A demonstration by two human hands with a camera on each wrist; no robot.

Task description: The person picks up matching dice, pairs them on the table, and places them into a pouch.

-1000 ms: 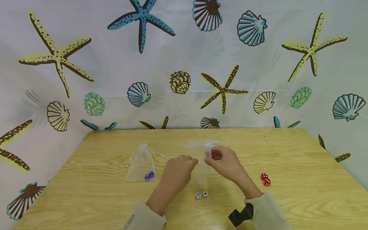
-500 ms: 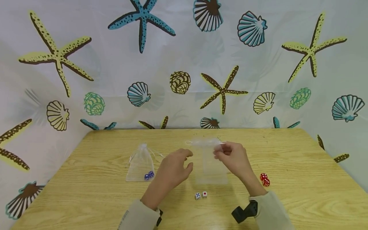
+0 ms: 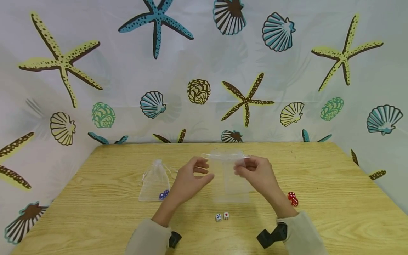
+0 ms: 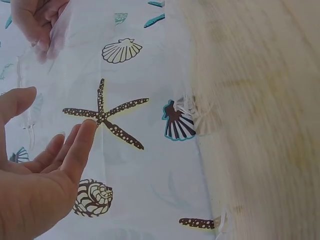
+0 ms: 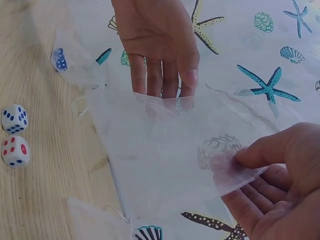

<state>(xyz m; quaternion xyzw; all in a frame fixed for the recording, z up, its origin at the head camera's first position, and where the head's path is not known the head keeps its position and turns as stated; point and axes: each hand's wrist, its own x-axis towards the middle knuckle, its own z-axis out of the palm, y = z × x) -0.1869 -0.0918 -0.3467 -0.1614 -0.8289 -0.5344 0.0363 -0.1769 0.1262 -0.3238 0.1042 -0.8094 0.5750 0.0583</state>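
My right hand (image 3: 258, 173) pinches the right edge of a sheer white drawstring pouch (image 3: 220, 180), held up above the table. In the right wrist view, the thumb of the right hand (image 5: 280, 175) presses on the thin mesh. My left hand (image 3: 191, 179) is spread beside the pouch's left edge, fingers relaxed and holding nothing. From the right wrist, the left hand's fingertips (image 5: 170, 80) appear at the pouch's far edge; contact cannot be told. Two white dice (image 3: 222, 216) lie on the table in front of the pouch. Overlapping sheer outlines make its layers hard to separate.
Left of the hands lies another sheer pouch (image 3: 153, 184) with two blue dice (image 3: 164, 194) inside. Two red dice (image 3: 293, 199) sit on the wooden table (image 3: 334, 216) at the right. A cloth (image 3: 204, 63) printed with shells and starfish hangs behind.
The left hand has let go of the pouch, opened and turned palm inward at its left side. The right hand has shifted slightly right, and the pouch has spread flatter and wider.
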